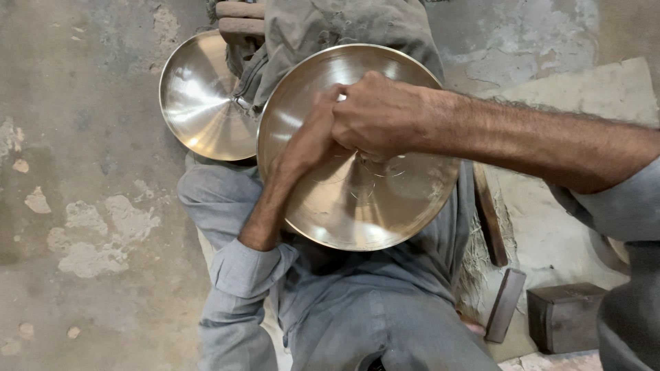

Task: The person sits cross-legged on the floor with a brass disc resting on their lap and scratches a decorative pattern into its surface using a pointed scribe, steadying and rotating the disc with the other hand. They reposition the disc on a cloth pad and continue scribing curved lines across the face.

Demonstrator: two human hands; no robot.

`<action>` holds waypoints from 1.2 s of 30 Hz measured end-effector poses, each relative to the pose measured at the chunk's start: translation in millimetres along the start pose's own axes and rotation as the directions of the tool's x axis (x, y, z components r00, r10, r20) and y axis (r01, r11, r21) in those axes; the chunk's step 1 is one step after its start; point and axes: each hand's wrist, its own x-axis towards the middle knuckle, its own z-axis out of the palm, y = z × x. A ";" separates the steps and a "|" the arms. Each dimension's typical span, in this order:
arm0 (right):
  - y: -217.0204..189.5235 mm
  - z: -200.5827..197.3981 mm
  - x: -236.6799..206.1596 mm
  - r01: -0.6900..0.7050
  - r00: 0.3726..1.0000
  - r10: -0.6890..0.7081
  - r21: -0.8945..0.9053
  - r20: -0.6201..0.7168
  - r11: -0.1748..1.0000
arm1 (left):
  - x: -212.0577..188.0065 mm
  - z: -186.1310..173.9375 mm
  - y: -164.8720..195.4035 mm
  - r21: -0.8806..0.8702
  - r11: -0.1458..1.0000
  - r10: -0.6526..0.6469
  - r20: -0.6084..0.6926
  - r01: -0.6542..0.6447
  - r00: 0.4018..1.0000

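Brass plate (pixel 371 199): round, shallow, wide-rimmed, polished golden metal with bright reflections and a dull dusty smear toward its right rim. Inner face turned up toward the camera, slightly tilted, resting on the lap of grey trousers. Centre covered by both hands; fine scratched lines show just below them.

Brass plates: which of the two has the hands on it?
The larger, nearer brass plate, on the lap, with both hands pressed at its middle. The other plate, up left, is untouched and half tucked under grey cloth.
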 end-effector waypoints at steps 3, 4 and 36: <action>1.6 1.5 -4.4 -0.060 0.998 0.060 0.001 0.023 0.998 | -7.4 -18.0 13.5 -0.058 0.993 -0.113 -0.178 0.104 0.977; 1.5 0.6 -6.1 -0.094 0.992 0.092 0.021 0.085 0.995 | -12.2 -23.7 16.3 -0.168 0.970 -0.212 -0.229 0.176 0.950; -20.3 -8.8 -47.6 -0.179 0.931 0.122 0.141 0.344 0.974 | -68.8 -19.4 -33.3 0.077 0.996 0.025 -0.712 0.042 0.702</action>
